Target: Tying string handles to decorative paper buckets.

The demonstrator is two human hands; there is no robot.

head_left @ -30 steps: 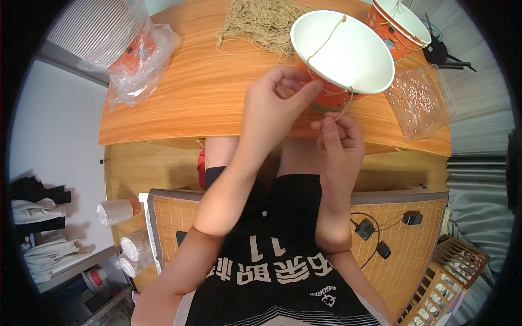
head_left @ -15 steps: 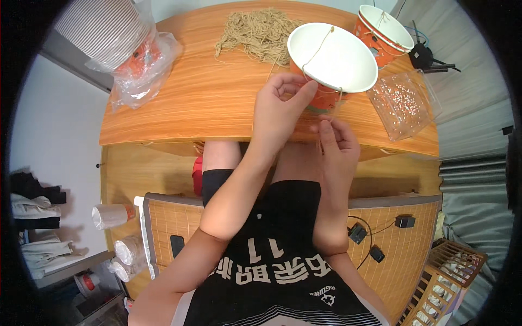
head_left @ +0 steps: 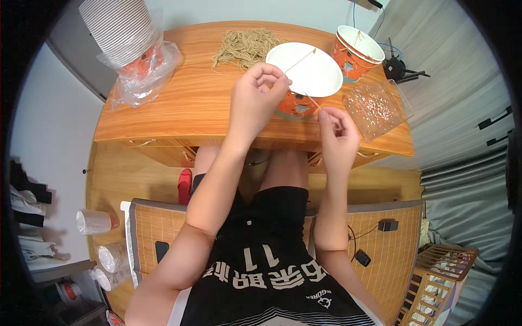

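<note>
While fingers [head_left: 324,118] pinch thin twine [head_left: 299,62], round bucket [head_left: 315,76]

dark and white clothes [head_left: 30,208] show at left, a grey curtain [head_left: 462,206] at right.

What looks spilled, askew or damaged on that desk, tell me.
Nothing looks clearly spilled or damaged; the beads seem to sit within the clear plastic box. The heap of tan twine looks untidy, lying in a loose tangle beyond and left of the orange paper bucket.
</note>
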